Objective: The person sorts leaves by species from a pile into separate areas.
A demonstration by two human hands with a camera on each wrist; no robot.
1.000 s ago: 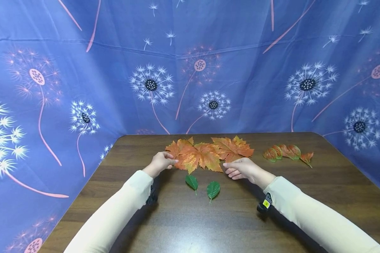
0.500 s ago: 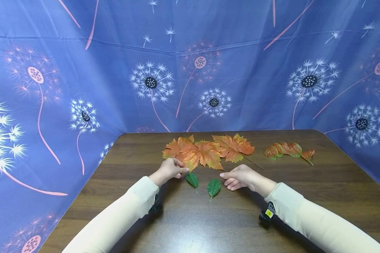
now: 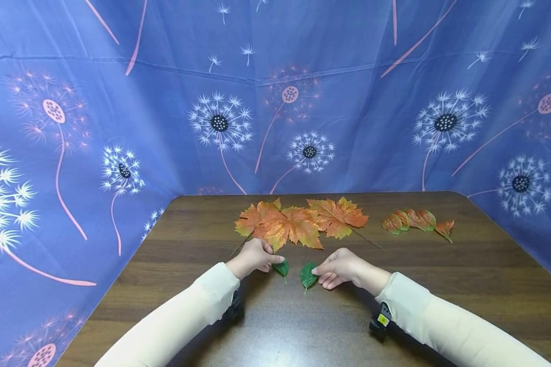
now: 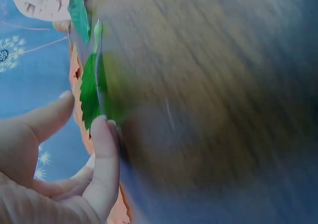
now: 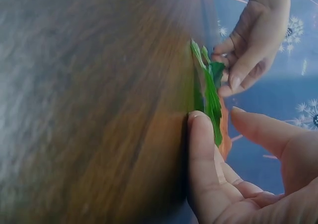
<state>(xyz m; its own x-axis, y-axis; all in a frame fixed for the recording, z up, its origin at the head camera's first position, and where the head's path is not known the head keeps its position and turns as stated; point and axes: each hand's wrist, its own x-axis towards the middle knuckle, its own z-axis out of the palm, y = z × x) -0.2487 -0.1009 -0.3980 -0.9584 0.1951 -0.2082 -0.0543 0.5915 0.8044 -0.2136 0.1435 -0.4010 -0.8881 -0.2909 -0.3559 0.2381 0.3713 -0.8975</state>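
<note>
Two small green leaves lie on the wooden table, one by each hand. In the head view my left hand point(image 3: 253, 256) reaches over the left green leaf point(image 3: 282, 267) and covers part of it. The left wrist view shows a fingertip at that leaf's edge point(image 4: 92, 92), with thumb and forefinger spread apart. My right hand point(image 3: 344, 268) is at the right green leaf point(image 3: 307, 276), fingertips meeting its right side. From the right wrist, this leaf point(image 5: 211, 102) stands between thumb and forefinger, which have a gap between them.
Behind the green leaves, large orange maple leaves point(image 3: 290, 224) overlap in a row, with stems sticking out at both ends. Several red-green leaves point(image 3: 412, 220) lie at the back right of the table point(image 3: 275, 316). A blue dandelion-print cloth point(image 3: 362, 102) hangs behind.
Both hands have come away from the orange maple leaves, moving nearer and inward to the two green leaves. The maple leaf row, shifted slightly at its left end, now lies released.
</note>
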